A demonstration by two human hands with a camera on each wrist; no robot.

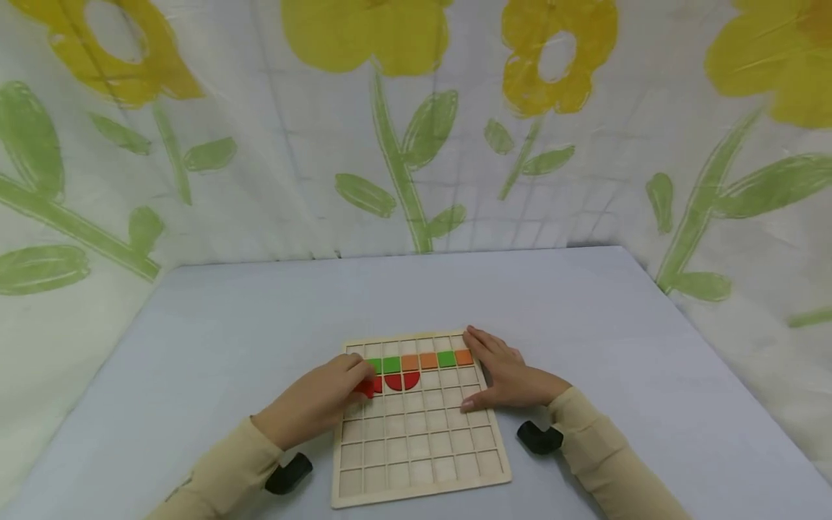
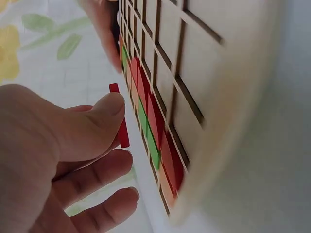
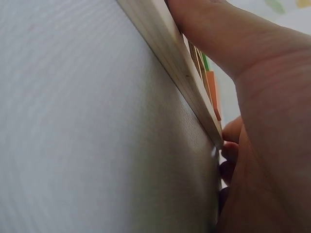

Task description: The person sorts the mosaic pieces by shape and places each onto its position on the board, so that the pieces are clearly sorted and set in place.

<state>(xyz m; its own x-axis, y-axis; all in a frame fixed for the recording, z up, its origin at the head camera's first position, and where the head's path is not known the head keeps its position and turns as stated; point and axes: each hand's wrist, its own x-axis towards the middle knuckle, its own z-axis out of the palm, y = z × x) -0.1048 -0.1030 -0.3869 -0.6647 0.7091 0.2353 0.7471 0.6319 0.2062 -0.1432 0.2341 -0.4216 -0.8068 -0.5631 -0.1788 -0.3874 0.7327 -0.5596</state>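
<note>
A pale wooden grid board lies on the table. Its second row holds green and orange square tiles, and below them sit red pieces with curved edges. Over the board's left side, my left hand pinches a thin red piece between thumb and forefinger. The other fingers of that hand are bent loosely in the left wrist view. My right hand rests at the board's right edge, fingers stretched along the upper right corner and thumb on the frame lower down.
The board stands on a pale table. Behind and beside it hangs a white sheet printed with yellow flowers and green leaves. Black wrist devices sit under both forearms, close to the beige sleeves.
</note>
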